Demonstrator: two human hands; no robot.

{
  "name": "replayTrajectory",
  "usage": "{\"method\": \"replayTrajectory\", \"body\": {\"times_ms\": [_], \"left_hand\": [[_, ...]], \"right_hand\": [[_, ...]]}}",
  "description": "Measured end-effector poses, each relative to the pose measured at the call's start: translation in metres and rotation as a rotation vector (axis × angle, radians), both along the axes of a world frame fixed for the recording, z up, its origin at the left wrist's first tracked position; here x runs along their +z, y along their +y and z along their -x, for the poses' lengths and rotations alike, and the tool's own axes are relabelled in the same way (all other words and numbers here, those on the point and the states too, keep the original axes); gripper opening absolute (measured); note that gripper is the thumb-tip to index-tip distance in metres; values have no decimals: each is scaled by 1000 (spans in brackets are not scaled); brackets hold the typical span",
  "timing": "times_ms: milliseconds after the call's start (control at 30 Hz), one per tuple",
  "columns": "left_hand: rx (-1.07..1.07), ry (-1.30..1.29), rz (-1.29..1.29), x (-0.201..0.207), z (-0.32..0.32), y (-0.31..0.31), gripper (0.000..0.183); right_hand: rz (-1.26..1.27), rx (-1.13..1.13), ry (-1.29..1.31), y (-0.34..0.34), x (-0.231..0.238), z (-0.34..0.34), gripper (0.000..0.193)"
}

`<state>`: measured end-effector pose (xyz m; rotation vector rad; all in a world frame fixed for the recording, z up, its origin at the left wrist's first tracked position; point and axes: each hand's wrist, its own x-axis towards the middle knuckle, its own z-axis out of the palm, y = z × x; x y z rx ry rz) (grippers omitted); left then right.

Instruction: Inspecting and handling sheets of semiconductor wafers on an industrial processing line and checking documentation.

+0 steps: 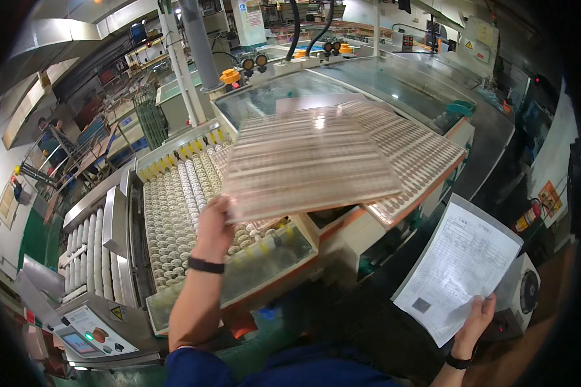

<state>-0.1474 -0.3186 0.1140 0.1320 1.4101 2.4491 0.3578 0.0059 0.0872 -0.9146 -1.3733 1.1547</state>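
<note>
My left hand (214, 227) grips the near left corner of a thin copper-coloured circuit board panel (310, 169), which is tilted and blurred by motion. It is held above the right end of a conveyor of ringed rollers (174, 222). Behind and to the right, a second panel with rows of copper shapes (426, 158) lies on the machine's cover, partly hidden by the held one. Another patterned panel shows in part beneath it on the rollers. At the lower right, my right hand (476, 321) pinches the bottom corner of a printed paper sheet (458, 264), apparently in a transparent sleeve.
At the lower left stands a control panel (93, 335) with a screen and knobs, beside smooth rollers (91, 258). Transparent covers (394, 84) and a grey pipe (200, 45) lie beyond. A boxy fan-like unit (526, 290) and a fire extinguisher (528, 216) are at the right.
</note>
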Motion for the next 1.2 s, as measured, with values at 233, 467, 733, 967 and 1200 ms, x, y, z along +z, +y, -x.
{"method": "replayTrajectory", "body": {"times_ms": [233,467,733,967,1200], "left_hand": [[266,-34,159,-41,47,-187,24],[439,-243,534,-138,110,-311,12],[544,-432,837,-163,137,-287,19],[356,-346,1138,-112,91,-239,15],[210,-167,1511,-173,132,-279,16]], "right_hand": [[-1,21,-58,16,-14,32,20],[11,16,-51,18,-9,53,20],[-37,-28,-19,22,-8,53,21],[-15,-52,-23,20,-4,45,20],[-6,-23,9,26,-9,37,22]]}}
